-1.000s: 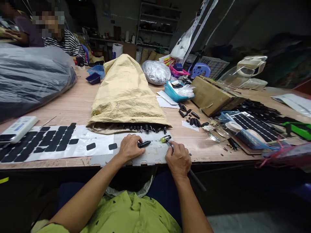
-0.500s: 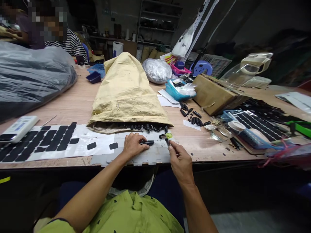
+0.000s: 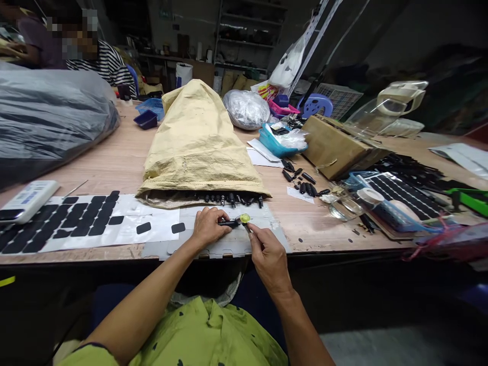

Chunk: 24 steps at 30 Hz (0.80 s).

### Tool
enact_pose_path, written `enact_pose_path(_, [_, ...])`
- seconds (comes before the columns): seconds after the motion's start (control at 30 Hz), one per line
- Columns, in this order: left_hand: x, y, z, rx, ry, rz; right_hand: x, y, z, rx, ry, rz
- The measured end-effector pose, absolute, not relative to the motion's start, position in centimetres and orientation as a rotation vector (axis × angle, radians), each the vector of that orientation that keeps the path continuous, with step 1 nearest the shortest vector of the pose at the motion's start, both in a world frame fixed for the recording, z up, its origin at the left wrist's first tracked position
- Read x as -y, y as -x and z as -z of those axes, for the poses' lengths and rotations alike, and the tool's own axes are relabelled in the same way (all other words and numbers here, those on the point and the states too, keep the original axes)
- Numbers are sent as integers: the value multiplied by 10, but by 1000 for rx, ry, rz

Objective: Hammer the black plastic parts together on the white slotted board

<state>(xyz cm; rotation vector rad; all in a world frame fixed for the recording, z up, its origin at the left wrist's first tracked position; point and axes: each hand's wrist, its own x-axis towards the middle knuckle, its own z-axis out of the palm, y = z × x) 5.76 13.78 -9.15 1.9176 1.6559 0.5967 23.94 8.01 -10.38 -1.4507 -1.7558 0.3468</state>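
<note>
My left hand rests on a grey sheet at the table's near edge and pinches a small black cylindrical part lying flat. My right hand grips the handle of a small hammer whose yellow-green head touches the right end of that black part. Just beyond, several similar black parts poke out of the open mouth of a tan woven sack.
A white sheet with black pads and a white remote lie left. A dark plastic bag fills the far left. Loose black parts, a cardboard box, a blue tray and solar panels sit right. Two people sit at the far left.
My right hand swung the hammer leftward, bringing its yellow-green head down from beside the sack mouth onto the end of the black part. My left hand stayed put holding the part.
</note>
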Motion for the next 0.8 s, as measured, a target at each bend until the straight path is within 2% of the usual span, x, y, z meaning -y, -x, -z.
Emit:
enact_pose_path(0.4, [-136, -57, 93, -1641, -1941, -601, -77, -237, 93, 1732, 1400, -224])
enact_pose_path(0.8, [-136, -55, 94, -1636, -1985, -559, -74, -224, 91, 1816, 1359, -305])
